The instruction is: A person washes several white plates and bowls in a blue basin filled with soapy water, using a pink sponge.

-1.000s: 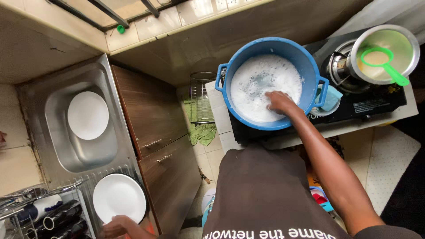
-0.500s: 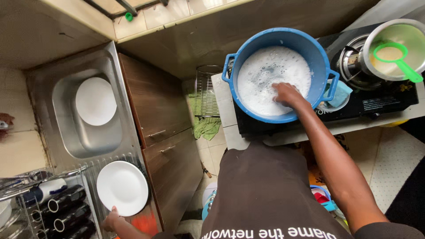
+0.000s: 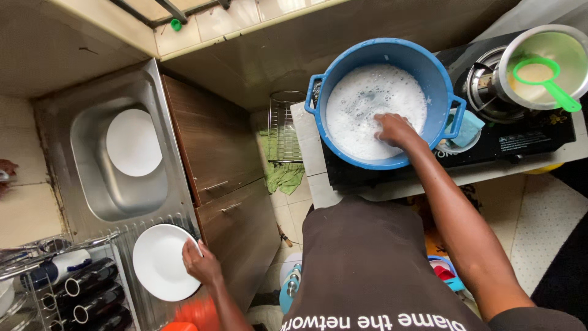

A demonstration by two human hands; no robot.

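At the far left, near the bottom edge, a wire dish rack (image 3: 55, 288) holds dark bottles and a cup lying on their sides. Just right of it, on the ribbed steel drainboard (image 3: 125, 236), lies a white plate (image 3: 160, 262). The left hand (image 3: 201, 263) grips this plate at its right rim, fingers curled over the edge and closed on it. Farther away, in the steel sink (image 3: 92, 178), a second white plate (image 3: 133, 143) rests against the basin's far side, well apart from the first.

Right of the sink stands a brown wooden cabinet (image 3: 220, 159) with two metal handles. Between it and the next counter a green cloth (image 3: 283, 171) lies on the tiled floor, with a small wire basket (image 3: 285, 122) just beyond it.

Farther right, a big blue tub (image 3: 343, 79) with two side handles sits on the counter, full of white soapy foam. The right hand (image 3: 395, 130) is sunk into the foam at the tub's near right side; its fingers are bent downward, but the suds hide whether they hold anything, so I cannot tell.

Just beside the tub's right handle is a light blue cloth (image 3: 470, 129). At the far right, a black gas stove (image 3: 527, 138) carries a steel pot (image 3: 572, 79), and a green strainer (image 3: 542, 76) lies across the pot's mouth.
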